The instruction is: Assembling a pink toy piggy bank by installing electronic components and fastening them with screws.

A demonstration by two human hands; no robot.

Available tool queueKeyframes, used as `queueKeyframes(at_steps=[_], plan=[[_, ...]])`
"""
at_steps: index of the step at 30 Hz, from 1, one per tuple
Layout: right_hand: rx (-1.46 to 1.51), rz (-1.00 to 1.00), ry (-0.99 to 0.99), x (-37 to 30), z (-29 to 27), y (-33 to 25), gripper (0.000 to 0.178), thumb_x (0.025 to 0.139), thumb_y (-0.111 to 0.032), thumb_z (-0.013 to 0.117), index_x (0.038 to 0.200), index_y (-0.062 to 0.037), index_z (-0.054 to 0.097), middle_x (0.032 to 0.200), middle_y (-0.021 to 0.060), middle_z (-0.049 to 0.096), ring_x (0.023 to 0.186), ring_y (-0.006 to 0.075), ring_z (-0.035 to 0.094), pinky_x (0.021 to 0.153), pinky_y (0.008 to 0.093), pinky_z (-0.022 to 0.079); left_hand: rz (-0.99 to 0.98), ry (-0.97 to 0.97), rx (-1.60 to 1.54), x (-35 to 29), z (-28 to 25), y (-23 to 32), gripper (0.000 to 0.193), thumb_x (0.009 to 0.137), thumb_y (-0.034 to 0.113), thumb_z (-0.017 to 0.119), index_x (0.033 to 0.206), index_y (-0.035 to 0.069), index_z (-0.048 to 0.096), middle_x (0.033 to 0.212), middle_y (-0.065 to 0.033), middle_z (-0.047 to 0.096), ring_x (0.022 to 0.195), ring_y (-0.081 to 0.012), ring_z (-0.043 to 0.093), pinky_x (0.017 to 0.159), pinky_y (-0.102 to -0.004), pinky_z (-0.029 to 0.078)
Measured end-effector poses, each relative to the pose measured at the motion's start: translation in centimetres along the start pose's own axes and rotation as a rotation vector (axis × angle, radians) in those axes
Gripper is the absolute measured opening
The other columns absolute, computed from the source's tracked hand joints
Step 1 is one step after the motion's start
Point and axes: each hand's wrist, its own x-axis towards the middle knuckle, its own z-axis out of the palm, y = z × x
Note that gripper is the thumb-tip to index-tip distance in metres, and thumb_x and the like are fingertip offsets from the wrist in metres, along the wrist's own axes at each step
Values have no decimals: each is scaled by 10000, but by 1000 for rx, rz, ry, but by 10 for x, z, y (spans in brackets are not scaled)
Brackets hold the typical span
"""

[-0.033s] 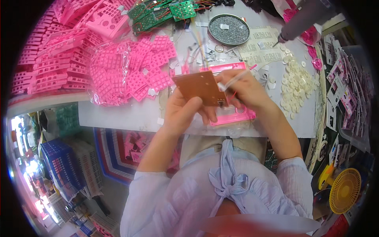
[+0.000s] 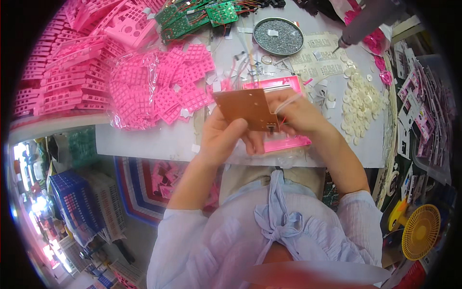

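A brown circuit board (image 2: 246, 110) is held tilted above the table, its plain side facing up. My left hand (image 2: 222, 136) grips it at the left and lower edge, thumb on top and fingers curled beneath. At the board's right edge is my right hand (image 2: 304, 114), its fingers bent and partly hidden behind the board. A white wire (image 2: 288, 102) runs across those fingers, and they appear closed on it. A short red wire (image 2: 283, 119) shows beside the board's edge. Under both hands lies a pink plastic case (image 2: 287, 143), mostly covered.
Pink grids (image 2: 185, 72) and stacked pink casings (image 2: 77, 72) fill the left. Green circuit boards (image 2: 222, 13) lie at the back, near a round tin of small metal pieces (image 2: 279, 41). White discs (image 2: 361, 103) are heaped right, below a hanging dark screwdriver (image 2: 358, 31).
The board has shifted slightly to the right and down. My right hand's fingers have moved a little along its edge.
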Motion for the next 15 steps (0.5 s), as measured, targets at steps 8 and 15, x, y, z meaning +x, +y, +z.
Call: queueKeyframes(at_steps=[8, 15], plan=[[112, -228, 12, -31, -12, -5, 430, 1039, -292, 491, 1378, -36, 559, 590, 62, 602, 395, 55, 385, 412, 231, 335, 48, 168, 302, -8, 4, -1, 327, 1040, 72, 479, 1353, -20, 455, 1038, -168, 681, 643, -131, 610, 568, -244, 489], [112, -84, 382, -74, 7, 20, 259, 1027, -206, 593, 1107, 1, 728, 664, 28, 659, 509, 51, 547, 462, 215, 401, 10, 280, 554, -23, 22, -6, 250, 972, -2, 568, 1221, -21, 571, 1036, -130, 690, 735, -159, 625, 674, -298, 515]])
